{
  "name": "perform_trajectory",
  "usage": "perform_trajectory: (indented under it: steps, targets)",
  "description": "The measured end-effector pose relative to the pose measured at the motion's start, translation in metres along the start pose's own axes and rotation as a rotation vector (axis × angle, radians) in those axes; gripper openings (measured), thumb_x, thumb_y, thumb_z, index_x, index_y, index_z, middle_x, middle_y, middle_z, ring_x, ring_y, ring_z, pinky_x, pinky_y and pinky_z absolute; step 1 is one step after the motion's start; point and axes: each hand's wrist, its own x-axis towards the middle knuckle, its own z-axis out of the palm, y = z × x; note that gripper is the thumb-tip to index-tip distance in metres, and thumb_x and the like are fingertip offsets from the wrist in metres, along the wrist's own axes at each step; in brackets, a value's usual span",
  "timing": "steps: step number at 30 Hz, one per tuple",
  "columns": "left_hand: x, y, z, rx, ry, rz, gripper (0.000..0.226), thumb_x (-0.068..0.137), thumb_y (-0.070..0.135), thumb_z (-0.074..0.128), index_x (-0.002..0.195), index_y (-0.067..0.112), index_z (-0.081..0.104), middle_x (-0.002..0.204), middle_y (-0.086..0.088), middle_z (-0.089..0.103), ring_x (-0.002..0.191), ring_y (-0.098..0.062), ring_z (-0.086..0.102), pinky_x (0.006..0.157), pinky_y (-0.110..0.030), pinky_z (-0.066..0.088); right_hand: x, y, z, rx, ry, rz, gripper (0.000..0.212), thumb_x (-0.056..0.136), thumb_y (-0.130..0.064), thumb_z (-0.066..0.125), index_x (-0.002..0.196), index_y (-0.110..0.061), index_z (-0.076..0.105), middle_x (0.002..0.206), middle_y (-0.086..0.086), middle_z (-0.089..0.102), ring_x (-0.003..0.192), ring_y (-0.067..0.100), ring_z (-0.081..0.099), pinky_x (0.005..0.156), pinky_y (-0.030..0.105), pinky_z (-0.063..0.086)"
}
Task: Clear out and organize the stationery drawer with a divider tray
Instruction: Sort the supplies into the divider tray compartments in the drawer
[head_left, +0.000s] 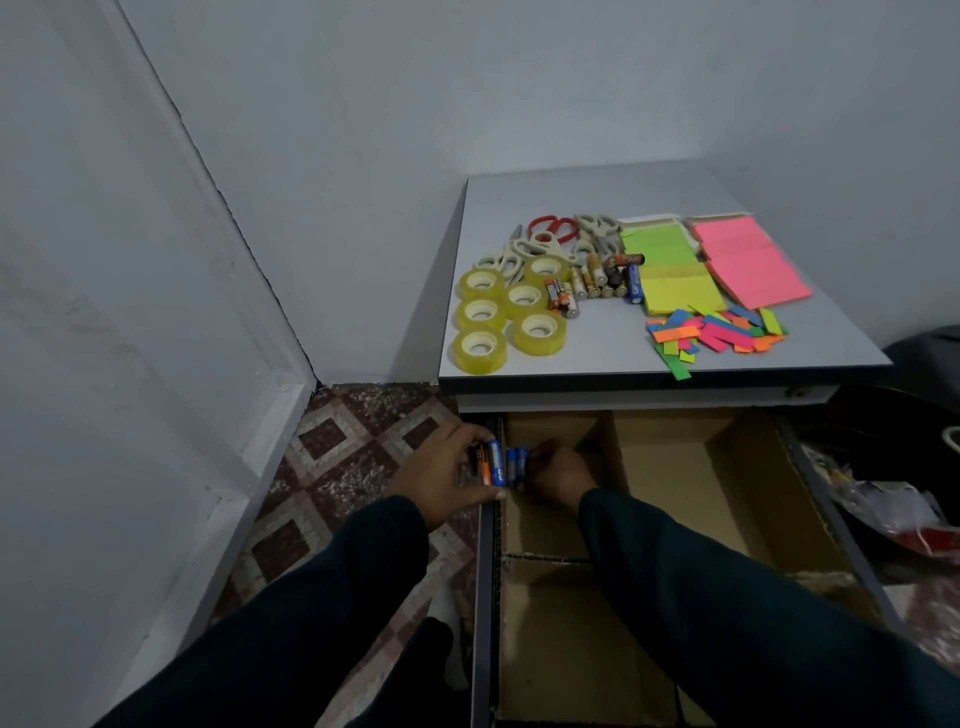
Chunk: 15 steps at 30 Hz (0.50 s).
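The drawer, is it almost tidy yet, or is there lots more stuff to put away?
Just started. The drawer is cleared and the cardboard divider tray sits inside. The left hand has a grip on a few batteries while the right hand places others in the far left compartment. Tape rolls, scissors, more batteries, sticky notes and paper flags wait on the desktop.

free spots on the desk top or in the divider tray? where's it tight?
Free: the far strip of the desk top behind the scissors; the near middle between tape rolls and coloured strips; the wide right tray compartment. Tight: the far-left compartment, where both hands handle batteries.
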Motion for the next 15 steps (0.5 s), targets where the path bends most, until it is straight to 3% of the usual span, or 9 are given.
perform_trajectory:
  steps: [5, 9, 12, 15]
  targets:
    - [0.004, 0.007, 0.002, 0.057, 0.03, 0.012, 0.061, 0.07, 0.036, 0.08, 0.122, 0.018, 0.055, 0.116, -0.002, 0.053, 0.106, -0.015, 0.05, 0.091, -0.033, 0.047, -0.023, -0.004, -0.021, -0.335, -0.04, -0.131, 0.035, 0.093, -0.009, 0.054, 0.127, -0.005, 0.05, 0.124, 0.014, 0.057, 0.113, 0.025, 0.056, 0.097, 0.035, 0.048]
    - [0.009, 0.021, 0.004, 0.169, 0.016, 0.013, 0.061, 0.07, 0.045, 0.077, 0.122, 0.023, 0.053, 0.118, 0.0, 0.053, 0.111, -0.018, 0.05, 0.097, -0.04, 0.042, -0.046, 0.006, -0.044, -0.464, -0.025, -0.335, 0.022, 0.094, -0.007, 0.049, 0.112, -0.008, 0.061, 0.116, 0.01, 0.06, 0.106, 0.02, 0.058, 0.09, 0.027, 0.047]
    - [0.012, 0.036, 0.008, 0.328, -0.022, 0.012, 0.062, 0.074, 0.052, 0.07, 0.126, 0.027, 0.049, 0.125, 0.003, 0.049, 0.117, -0.017, 0.044, 0.1, -0.035, 0.033, -0.065, 0.024, -0.062, -0.457, 0.141, -0.508, 0.016, 0.093, -0.006, 0.049, 0.098, -0.012, 0.063, 0.109, 0.001, 0.055, 0.099, 0.014, 0.054, 0.084, 0.022, 0.044]
    - [0.018, 0.049, 0.017, 0.439, -0.07, 0.03, 0.062, 0.077, 0.054, 0.066, 0.128, 0.025, 0.045, 0.128, 0.002, 0.047, 0.117, -0.018, 0.041, 0.099, -0.032, 0.029, -0.074, 0.046, -0.072, -0.266, 0.285, -0.548, 0.016, 0.092, -0.004, 0.049, 0.091, -0.019, 0.056, 0.1, -0.008, 0.048, 0.09, 0.006, 0.049, 0.073, 0.012, 0.038]
